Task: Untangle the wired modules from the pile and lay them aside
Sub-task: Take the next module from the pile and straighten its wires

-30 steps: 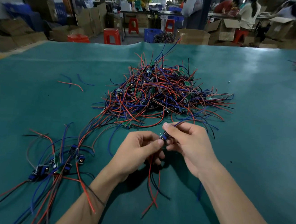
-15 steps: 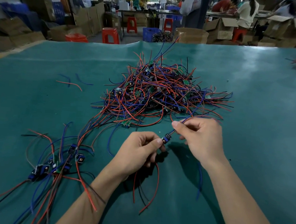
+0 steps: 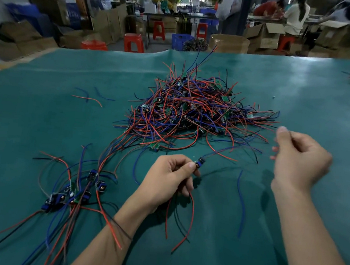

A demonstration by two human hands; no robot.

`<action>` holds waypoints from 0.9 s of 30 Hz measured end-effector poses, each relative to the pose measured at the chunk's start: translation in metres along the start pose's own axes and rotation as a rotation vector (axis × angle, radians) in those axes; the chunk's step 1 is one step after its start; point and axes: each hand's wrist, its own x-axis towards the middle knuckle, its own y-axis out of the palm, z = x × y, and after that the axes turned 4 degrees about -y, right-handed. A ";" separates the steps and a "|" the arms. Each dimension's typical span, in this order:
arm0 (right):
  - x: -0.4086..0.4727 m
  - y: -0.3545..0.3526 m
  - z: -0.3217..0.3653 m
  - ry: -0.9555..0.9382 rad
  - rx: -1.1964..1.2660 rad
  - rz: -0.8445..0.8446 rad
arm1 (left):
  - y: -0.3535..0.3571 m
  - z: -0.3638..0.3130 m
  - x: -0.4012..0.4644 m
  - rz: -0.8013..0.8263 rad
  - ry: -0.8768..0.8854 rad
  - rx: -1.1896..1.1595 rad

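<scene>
Blue module (image 3: pixel 199 162) pinched by left hand (image 3: pixel 168 179) — right hand (image 3: pixel 297 159) pinches its wires (image 3: pixel 221 151) (blurred).

Factory assembly workshop, wide green-covered worktable (image 3: pixel 42 119), stacked cardboard boxes (image 3: pixel 262 34) far behind, red plastic stools (image 3: pixel 133 42), workers (image 3: pixel 296 13) at far benches

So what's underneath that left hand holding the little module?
Under the left hand, red and black wires trail down from the module onto the green mat. Where they pass through the fist is hidden.
</scene>
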 end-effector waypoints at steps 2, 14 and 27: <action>-0.001 -0.001 0.002 0.053 0.018 -0.005 | -0.001 0.001 0.001 -0.045 0.002 -0.049; -0.074 0.025 0.027 -0.157 -0.051 0.923 | -0.001 -0.002 -0.001 -0.012 -0.001 -0.076; -0.031 0.019 0.083 -0.210 0.262 0.211 | 0.001 -0.001 -0.002 0.023 -0.015 0.099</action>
